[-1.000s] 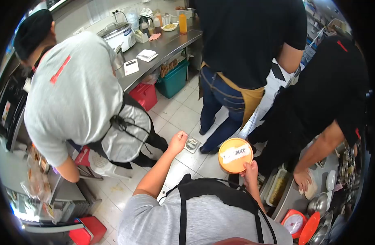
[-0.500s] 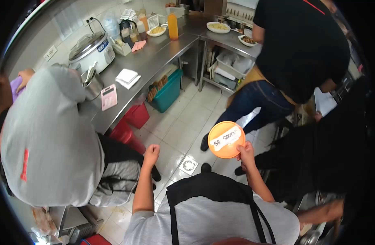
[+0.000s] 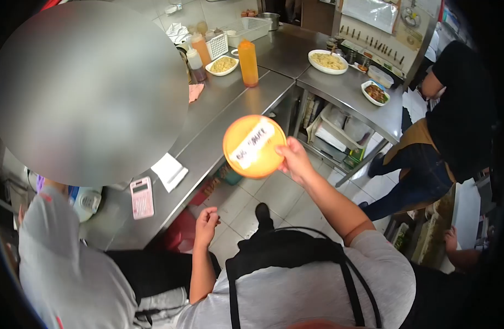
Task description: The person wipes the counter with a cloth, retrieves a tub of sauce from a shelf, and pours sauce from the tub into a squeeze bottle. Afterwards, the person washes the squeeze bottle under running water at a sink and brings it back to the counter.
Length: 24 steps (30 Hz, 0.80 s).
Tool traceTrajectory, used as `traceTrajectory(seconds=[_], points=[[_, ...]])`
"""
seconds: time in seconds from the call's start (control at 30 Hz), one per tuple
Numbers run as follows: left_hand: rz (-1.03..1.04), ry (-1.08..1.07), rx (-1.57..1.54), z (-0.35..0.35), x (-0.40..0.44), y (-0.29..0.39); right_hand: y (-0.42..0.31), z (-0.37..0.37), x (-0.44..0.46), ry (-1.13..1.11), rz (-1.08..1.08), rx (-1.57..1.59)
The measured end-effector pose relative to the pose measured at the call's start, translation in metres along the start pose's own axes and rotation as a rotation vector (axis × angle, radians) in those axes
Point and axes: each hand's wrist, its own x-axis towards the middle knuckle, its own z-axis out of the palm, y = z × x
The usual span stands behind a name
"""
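My right hand [image 3: 296,159] grips the edge of a round orange lid [image 3: 238,159] with a handwritten white label, the word "sauce" partly readable. Whether a tub sits beneath the lid is hidden. It is held up in front of the steel counter [image 3: 208,129], above the floor. My left hand [image 3: 207,222] hangs lower, its fingers curled with nothing visible in them, beside the counter's front edge. On the counter nearest to it lie a pink calculator [image 3: 142,200] and a folded white cloth [image 3: 169,171].
A person in grey [image 3: 71,257] stands close on my left, partly blurred. An orange squeeze bottle [image 3: 248,63] and a plate of food [image 3: 223,66] stand on the counter. More dishes, including a white bowl [image 3: 327,62], are on the side table. Another person [image 3: 460,109] is at the right.
My right hand has lifted the orange lid up and leftward, toward the counter. I have come nearer the counter. The person in black has moved off to the right; the one in grey has shifted.
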Motion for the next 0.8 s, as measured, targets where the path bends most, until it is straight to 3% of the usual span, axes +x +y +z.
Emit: traceTrajectory(seconds=[0.1, 0.27, 0.37, 0.43, 0.5, 0.57, 0.67, 0.77, 0.8], points=[[0.155, -0.058, -0.051, 0.021, 0.099, 0.028, -0.015, 0.027, 0.101, -0.03, 0.083, 0.093], [0.094, -0.119, -0.094, 0.072, 0.239, 0.091, -0.007, 0.071, 0.233, -0.009, 0.287, -0.019], [0.152, -0.151, -0.098, 0.094, 0.299, 0.108, -0.026, 0.065, 0.281, -0.259, 0.404, -0.182], [0.147, -0.147, -0.056, 0.102, 0.326, 0.115, -0.061, 0.037, 0.299, -0.396, 0.003, -0.833], [0.307, -0.058, 0.13, 0.119, 0.352, 0.131, -0.111, 0.02, 0.327, -0.066, -0.282, -1.218], [0.476, 0.082, 0.25, 0.147, 0.384, 0.127, -0.14, 0.013, 0.369, 0.095, -0.517, -1.36], [0.655, 0.325, 0.543, 0.194, 0.431, 0.171, -0.155, 0.016, 0.425, -0.228, -0.494, -1.581], [0.731, 0.535, 0.562, 0.229, 0.468, 0.205, -0.158, 0.013, 0.459, -0.541, -0.576, -1.56], [0.663, 0.536, 0.478, 0.236, 0.484, 0.211, -0.162, 0.014, 0.469, -0.632, -0.573, -1.556]])
